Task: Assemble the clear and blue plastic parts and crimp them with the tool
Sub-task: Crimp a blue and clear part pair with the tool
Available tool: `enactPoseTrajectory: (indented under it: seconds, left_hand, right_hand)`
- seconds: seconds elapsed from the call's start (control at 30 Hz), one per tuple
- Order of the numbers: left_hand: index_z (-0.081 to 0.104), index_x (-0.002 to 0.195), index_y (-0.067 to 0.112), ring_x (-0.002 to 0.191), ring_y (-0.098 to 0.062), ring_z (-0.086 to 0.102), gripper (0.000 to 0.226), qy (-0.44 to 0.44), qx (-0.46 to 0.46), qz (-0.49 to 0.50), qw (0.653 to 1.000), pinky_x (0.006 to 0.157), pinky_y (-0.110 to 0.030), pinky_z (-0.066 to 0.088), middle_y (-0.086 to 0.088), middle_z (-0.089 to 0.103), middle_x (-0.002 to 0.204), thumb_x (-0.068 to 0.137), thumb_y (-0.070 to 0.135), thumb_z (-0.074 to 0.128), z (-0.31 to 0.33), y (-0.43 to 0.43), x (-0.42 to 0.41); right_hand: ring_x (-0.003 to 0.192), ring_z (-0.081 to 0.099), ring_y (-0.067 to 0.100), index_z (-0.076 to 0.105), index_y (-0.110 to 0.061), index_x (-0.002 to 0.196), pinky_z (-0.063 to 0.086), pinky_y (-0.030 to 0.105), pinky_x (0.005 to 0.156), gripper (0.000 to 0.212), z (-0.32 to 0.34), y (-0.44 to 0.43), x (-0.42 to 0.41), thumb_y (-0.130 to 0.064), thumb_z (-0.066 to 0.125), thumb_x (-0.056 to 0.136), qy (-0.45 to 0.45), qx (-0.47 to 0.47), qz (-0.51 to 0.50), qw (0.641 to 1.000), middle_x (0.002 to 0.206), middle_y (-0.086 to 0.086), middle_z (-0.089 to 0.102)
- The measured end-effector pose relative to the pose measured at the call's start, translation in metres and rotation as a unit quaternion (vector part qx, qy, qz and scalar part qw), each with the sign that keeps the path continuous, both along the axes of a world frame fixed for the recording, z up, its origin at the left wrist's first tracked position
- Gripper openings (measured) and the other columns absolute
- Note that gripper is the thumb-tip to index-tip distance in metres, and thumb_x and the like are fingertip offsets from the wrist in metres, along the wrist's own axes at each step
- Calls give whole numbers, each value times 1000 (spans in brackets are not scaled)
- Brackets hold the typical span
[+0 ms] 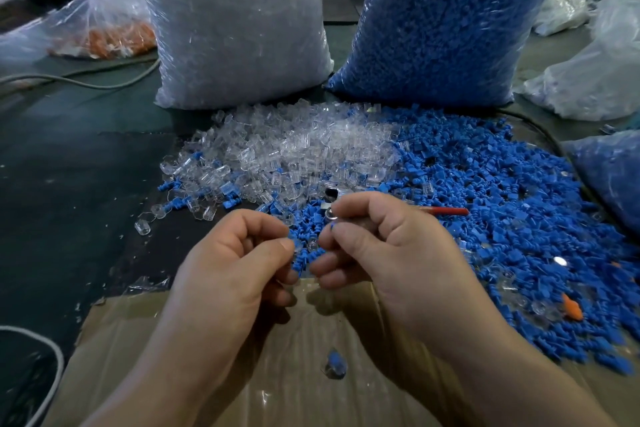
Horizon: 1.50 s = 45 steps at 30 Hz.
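Observation:
My left hand [239, 260] is curled, its thumb and forefinger pinching a small part I can hardly see at the fingertips. My right hand [377, 246] grips the crimping tool [446, 211], whose red handle sticks out to the right and whose metal head shows above the forefinger; its fingertips also pinch a small blue part [332, 225]. Both hands hover over a pile of clear plastic parts [294, 149] and a wider pile of blue plastic parts [502, 204]. One assembled clear and blue piece [335, 363] lies on the cardboard sheet [294, 392] below the hands.
A tall bag of clear parts [235, 24] and a tall bag of blue parts [446, 21] stand behind the piles. A bag with orange parts [114, 35] lies far left. More bags sit at the right. A cable [79, 81] runs across the dark table.

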<state>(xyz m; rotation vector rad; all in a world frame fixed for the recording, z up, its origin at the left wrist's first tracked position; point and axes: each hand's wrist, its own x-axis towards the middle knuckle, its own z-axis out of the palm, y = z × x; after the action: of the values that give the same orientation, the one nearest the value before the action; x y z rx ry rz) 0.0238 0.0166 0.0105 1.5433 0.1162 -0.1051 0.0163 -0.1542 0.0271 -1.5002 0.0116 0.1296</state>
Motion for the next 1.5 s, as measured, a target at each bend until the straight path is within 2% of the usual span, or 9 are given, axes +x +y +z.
enactPoseTrajectory:
  seconds: [0.13, 0.27, 0.37, 0.53, 0.7, 0.9, 1.0, 1.13, 1.5]
  left_hand:
    - [69, 81, 29, 52, -19, 64, 20, -12, 20, -9, 1000, 45, -27, 50, -9, 68, 62, 88, 10, 69, -1, -3, -2]
    - [69, 78, 29, 59, -17, 69, 25, -24, 32, -15, 999, 47, -21, 50, -5, 68, 64, 88, 6, 70, 0, -6, -3]
    - [69, 78, 28, 57, -18, 69, 26, -38, 41, -19, 998, 46, -21, 49, -7, 68, 64, 88, 4, 69, 0, -7, -3]
    - [70, 79, 30, 56, -16, 68, 30, -64, 30, -36, 997, 47, -22, 51, -5, 68, 65, 86, 1, 70, 4, -9, -4]
    - [75, 82, 23, 54, -18, 64, 27, -34, -2, -60, 998, 48, -24, 52, -12, 68, 68, 88, -2, 66, 3, -4, -4]
    - [72, 80, 26, 54, -20, 59, 28, -63, 30, -52, 996, 50, -26, 51, -11, 66, 67, 84, -2, 71, 2, -6, -2]
    - [69, 78, 20, 47, -19, 57, 26, -43, -14, -21, 999, 43, -26, 50, -9, 62, 61, 83, -5, 70, 4, -7, -2]
    - [70, 77, 21, 49, -17, 58, 31, -37, -27, -14, 999, 43, -24, 51, -5, 62, 59, 84, -9, 66, 5, -3, -1]
    - [73, 75, 24, 51, -14, 58, 35, 4, -72, -24, 997, 42, -22, 49, -4, 63, 60, 87, -7, 63, 5, 0, 0]
  right_hand:
    - [57, 69, 19, 64, -30, 90, 58, 35, 50, 12, -3, 1, -6, -19, 62, 95, -81, -122, 25, 989, 71, 3, 68]
    - [72, 63, 6, 59, -32, 99, 54, 32, 64, 6, -2, 0, -5, -30, 56, 95, -242, -338, 31, 909, 79, -14, 63]
    - [80, 59, 5, 58, -30, 102, 49, 32, 69, 9, -1, 3, -6, -31, 51, 96, -281, -407, 34, 869, 85, -14, 63]
    - [76, 58, 4, 60, -32, 98, 46, 27, 65, 9, 3, 1, -9, -34, 57, 90, -264, -387, -10, 883, 80, -14, 63]
    - [84, 65, 21, 70, -21, 104, 53, 45, 67, 18, 3, 4, -10, -23, 59, 91, -292, -427, 34, 855, 93, -4, 67]
    - [91, 62, 17, 63, -25, 117, 53, 42, 73, 27, 1, 2, -10, -23, 49, 94, -279, -424, 59, 860, 100, -6, 63]
    - [104, 55, 19, 55, -29, 125, 53, 42, 88, 37, 2, -8, -5, -37, 48, 89, -284, -546, -8, 788, 112, -6, 62]
    - [144, 17, 25, 16, -35, 149, 17, 46, 118, 76, 1, -33, 10, -62, 50, 86, -84, -691, -6, 718, 155, -2, 26]
    - [111, 41, 20, 45, -32, 130, 34, 41, 98, 53, -2, -38, 18, -59, 52, 85, -96, -704, -14, 703, 120, -6, 53]
